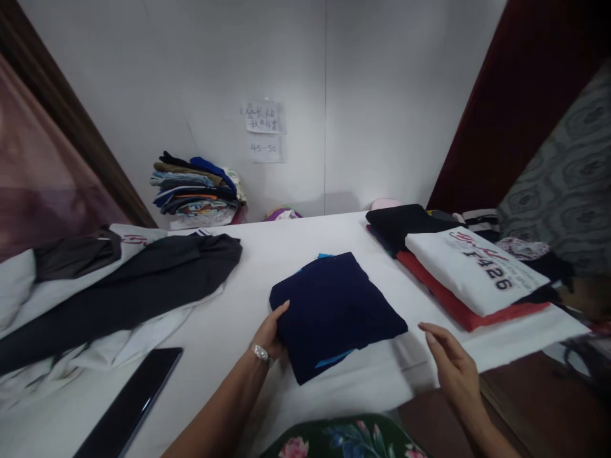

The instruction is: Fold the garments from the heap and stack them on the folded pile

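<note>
A folded navy blue garment is held a little tilted over the white table. My left hand grips its left edge, thumb on top and the other fingers hidden beneath. Bits of bright blue show at its upper and lower edges. Just right of the garment is my right hand, apart from it, fingers stretched out and holding nothing. Farther right lies a folded white garment with red and dark print, on top of a folded red one.
Unfolded dark and white clothes spread over the table's left side. A flat black device lies at the front left. Against the wall stands a stack of folded clothes. A black folded garment sits at the back right.
</note>
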Demonstrator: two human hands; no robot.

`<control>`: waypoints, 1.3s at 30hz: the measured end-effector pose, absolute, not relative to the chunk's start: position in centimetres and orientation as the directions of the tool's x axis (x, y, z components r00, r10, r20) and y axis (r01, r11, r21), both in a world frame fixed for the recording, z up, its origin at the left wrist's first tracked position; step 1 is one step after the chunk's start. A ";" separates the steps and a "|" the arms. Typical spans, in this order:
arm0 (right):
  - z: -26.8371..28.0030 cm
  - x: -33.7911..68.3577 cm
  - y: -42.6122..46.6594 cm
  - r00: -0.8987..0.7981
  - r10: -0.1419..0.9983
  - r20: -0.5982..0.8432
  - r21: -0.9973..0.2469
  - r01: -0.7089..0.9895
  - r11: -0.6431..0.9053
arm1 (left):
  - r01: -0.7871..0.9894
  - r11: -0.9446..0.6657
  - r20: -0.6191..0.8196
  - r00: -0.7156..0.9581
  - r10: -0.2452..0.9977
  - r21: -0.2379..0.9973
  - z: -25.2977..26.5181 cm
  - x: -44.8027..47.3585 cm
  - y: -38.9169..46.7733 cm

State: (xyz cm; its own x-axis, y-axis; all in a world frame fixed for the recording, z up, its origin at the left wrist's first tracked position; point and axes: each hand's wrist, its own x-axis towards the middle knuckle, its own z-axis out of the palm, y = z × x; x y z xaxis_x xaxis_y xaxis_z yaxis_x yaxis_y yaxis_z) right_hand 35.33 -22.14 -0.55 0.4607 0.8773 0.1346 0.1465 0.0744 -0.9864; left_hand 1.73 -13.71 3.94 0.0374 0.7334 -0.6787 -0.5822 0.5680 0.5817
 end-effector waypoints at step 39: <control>6.5 26.9 -7.7 -0.070 0.975 -0.212 -0.561 -0.808 -0.180 | -0.608 0.227 -0.357 -0.100 0.929 0.760 8.8 4.6 -12.4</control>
